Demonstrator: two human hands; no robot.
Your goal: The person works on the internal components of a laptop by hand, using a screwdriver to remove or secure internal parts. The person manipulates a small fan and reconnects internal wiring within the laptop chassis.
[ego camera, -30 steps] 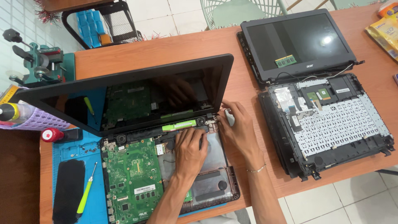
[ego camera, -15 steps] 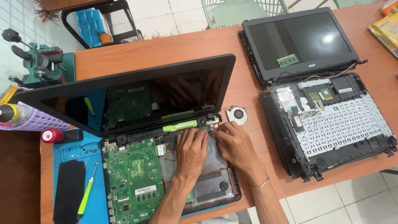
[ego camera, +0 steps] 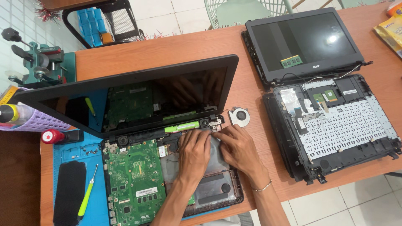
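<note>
Insp. note, bench w/ two stripped laptops.

Step in hand, as we judge it: work inside the open laptop base (ego camera: 217, 184), at the upper right corner of the empty bay beside the green motherboard (ego camera: 134, 180), just below the right hinge (ego camera: 215, 122). The base lies on a blue mat (ego camera: 63, 150) at the near edge of the wooden table (ego camera: 176, 46), with its lid (ego camera: 138, 96) up and tilted back.

A small round fan (ego camera: 239, 116) lies loose on the table, just beside the hinge and apart from both hands.

Left hand (ego camera: 193, 148): released, palm down, fingers stretched flat on the silvery lining of the bay. It grasps nothing and seems to steady the base.

Right hand (ego camera: 238, 146): fingers bent, tips bunched at the corner under the hinge and touching the left hand's fingertips. We cannot tell whether it pinches a small part or only presses; the fingers hide the spot.

Next move, in our judgement, calls for fine fingertip work at that corner, w/ the base held steady and care for the thin cabling nr the hinge.

Also noted: a green-handled screwdriver (ego camera: 87, 196) lies untouched on the mat, well to the left. The second laptop's keyboard frame (ego camera: 343, 129) and its screen (ego camera: 303, 42) lie at right, well apart.
</note>
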